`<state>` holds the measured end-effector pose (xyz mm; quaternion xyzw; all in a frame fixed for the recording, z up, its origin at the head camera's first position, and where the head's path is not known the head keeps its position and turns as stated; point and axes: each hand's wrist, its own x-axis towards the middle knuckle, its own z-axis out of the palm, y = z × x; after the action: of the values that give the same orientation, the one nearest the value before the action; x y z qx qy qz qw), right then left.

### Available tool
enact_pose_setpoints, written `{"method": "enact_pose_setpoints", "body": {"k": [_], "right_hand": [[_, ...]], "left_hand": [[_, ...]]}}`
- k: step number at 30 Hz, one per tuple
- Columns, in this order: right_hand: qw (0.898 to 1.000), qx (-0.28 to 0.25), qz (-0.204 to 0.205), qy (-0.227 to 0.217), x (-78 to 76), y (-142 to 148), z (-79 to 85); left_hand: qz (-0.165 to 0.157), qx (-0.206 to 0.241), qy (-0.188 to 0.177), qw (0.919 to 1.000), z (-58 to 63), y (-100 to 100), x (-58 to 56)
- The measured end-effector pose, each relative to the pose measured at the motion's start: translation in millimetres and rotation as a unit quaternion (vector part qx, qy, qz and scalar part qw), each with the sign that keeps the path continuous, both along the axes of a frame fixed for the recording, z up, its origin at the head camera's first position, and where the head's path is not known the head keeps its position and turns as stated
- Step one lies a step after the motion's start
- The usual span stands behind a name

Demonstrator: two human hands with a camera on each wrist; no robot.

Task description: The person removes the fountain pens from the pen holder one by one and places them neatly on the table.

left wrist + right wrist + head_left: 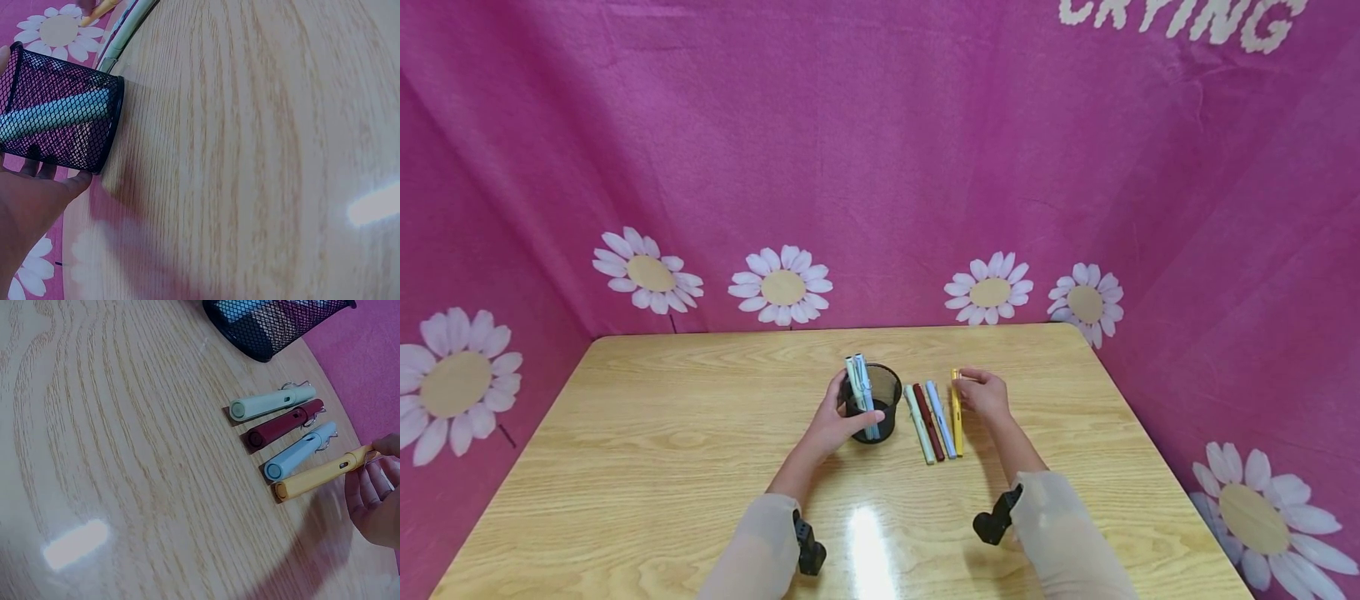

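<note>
My left hand (831, 429) grips a black mesh pen cup (891, 392), its thumb across the near side. A few pale green and light blue pens (860, 387) stand in the cup, leaning to its left side. To the right of the cup lie a light green pen (269, 404), a dark red pen (281, 426) and a light blue pen (300, 452), side by side. My right hand (987, 395) pinches the clip end of a yellow pen (319, 475) at the right of this row. Whether that pen is lifted off the table, I cannot tell.
Everything stands on a light wooden table (685, 433) with a bright glare patch near its front. A pink cloth with white daisies (782, 287) hangs behind and at both sides. Each sleeve carries a small black camera (808, 550) at the wrist.
</note>
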<state>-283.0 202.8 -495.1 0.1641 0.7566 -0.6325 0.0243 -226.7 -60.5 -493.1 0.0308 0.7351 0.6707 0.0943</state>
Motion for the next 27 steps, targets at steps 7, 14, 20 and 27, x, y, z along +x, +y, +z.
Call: {"method": "enact_pose_setpoints", "body": {"k": [7,14,20,27], "right_hand": [[1.000,0.001,-0.018,0.013,-0.1,-2,-7.4],[1.000,0.006,-0.022,0.010,-1.2,-5,-12.1],[1.000,0.002,-0.031,-0.003,-1.2,-9,-12.9],[1.000,0.009,-0.026,-0.012,0.2,-12,-11.6]], "left_hand": [[0.000,-0.001,0.005,1.0000,-0.4,0,0.4],[0.002,0.000,-0.001,1.0000,-0.8,0,0.1],[-0.001,-0.002,-0.014,0.9999,1.4,0,0.2],[-0.015,-0.003,-0.026,0.9996,23.8,-2,10.7]]}}
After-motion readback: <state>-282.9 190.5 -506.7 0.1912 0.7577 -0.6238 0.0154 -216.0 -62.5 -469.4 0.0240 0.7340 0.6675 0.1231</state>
